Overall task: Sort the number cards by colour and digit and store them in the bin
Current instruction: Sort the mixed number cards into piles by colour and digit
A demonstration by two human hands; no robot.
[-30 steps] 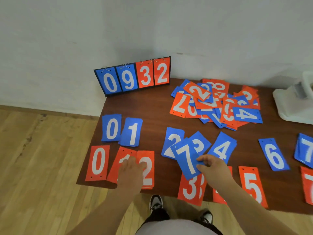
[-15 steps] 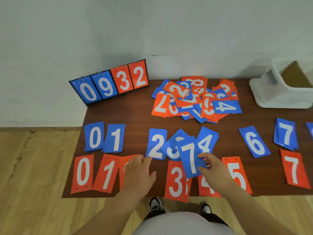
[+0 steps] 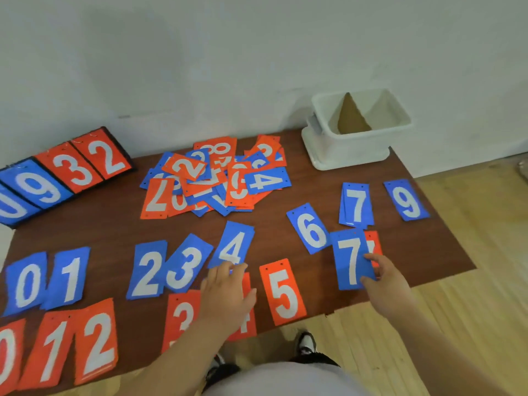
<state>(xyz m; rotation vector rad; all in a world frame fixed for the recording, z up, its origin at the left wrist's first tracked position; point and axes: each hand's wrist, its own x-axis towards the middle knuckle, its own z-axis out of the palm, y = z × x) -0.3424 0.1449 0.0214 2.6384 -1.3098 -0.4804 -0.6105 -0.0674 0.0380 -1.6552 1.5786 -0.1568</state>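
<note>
My right hand [image 3: 384, 278] pinches a blue 7 card [image 3: 350, 258] by its right edge, held over a red 7 card [image 3: 375, 245] near the table's right front. A small stack of blue 7 cards [image 3: 356, 205] lies just beyond it. My left hand [image 3: 227, 295] rests flat on a red 4 card [image 3: 248, 321], fingertips touching the blue 4 card [image 3: 235, 245]. Blue cards 0 to 9 and red cards 0 to 5 lie in rows. An unsorted pile of red and blue cards [image 3: 217, 178] sits mid-table. The white bin [image 3: 354, 151] stands at the back right.
A black flip scoreboard [image 3: 68, 170] showing 0 9 3 2 leans against the wall at the back left. A brown cardboard divider [image 3: 352, 117] stands inside the bin. The table's front and right edges drop off to wooden floor [image 3: 463, 318]. My shoes [image 3: 307, 342] show below.
My right hand has carried the blue 7 card rightward, from over the blue 3 and 4 cards to beside the blue 6. My left hand shifted right from the red 2 to the red 4.
</note>
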